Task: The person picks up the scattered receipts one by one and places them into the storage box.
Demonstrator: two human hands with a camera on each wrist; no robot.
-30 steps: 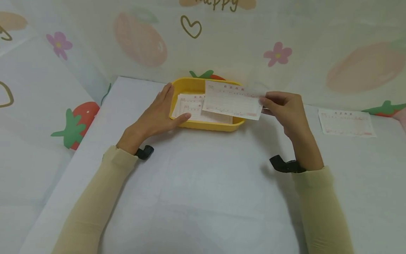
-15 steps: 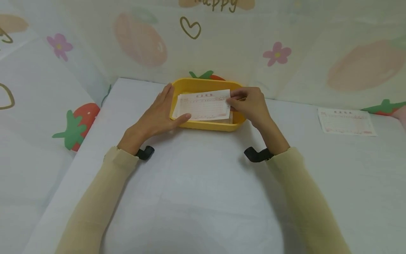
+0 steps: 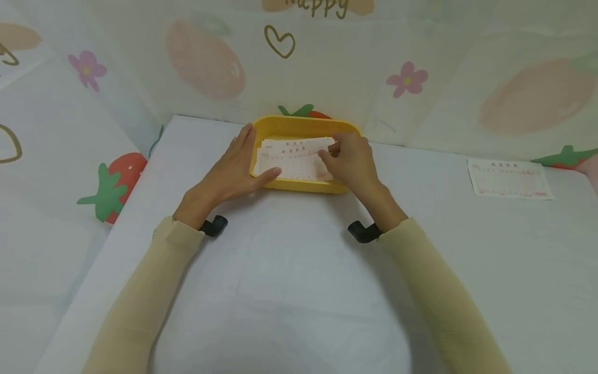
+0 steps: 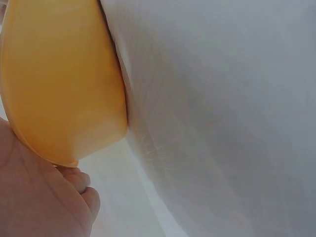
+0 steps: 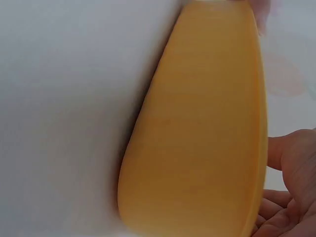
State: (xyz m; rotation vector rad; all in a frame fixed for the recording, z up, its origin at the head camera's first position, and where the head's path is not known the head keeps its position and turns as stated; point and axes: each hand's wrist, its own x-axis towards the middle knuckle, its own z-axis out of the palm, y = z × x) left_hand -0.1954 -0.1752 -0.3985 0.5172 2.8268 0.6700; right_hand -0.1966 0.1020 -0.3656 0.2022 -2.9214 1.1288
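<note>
A yellow plastic tray [image 3: 299, 185] stands at the back of the white table, holding several white receipt slips [image 3: 291, 166] with red print. My left hand [image 3: 224, 171] rests against its left end, fingers straight along the rim and thumb reaching over the front edge. In the left wrist view, the palm touches the tray wall [image 4: 64, 84]. My right hand [image 3: 352, 161] is over the tray's right end and pinches the right edge of the top slip between thumb and fingers. In the right wrist view, the tray's side [image 5: 197, 123] hides the slips and part of that hand [image 5: 296, 182].
Another receipt slip [image 3: 510, 179] lies flat on the table [image 3: 289, 270] at the far right. A patterned cloth backdrop [image 3: 336, 57] rises directly behind the tray.
My right hand has carried a receipt slip leftward and down into the tray, onto the other slips. My left hand has stayed at the tray's left end.
</note>
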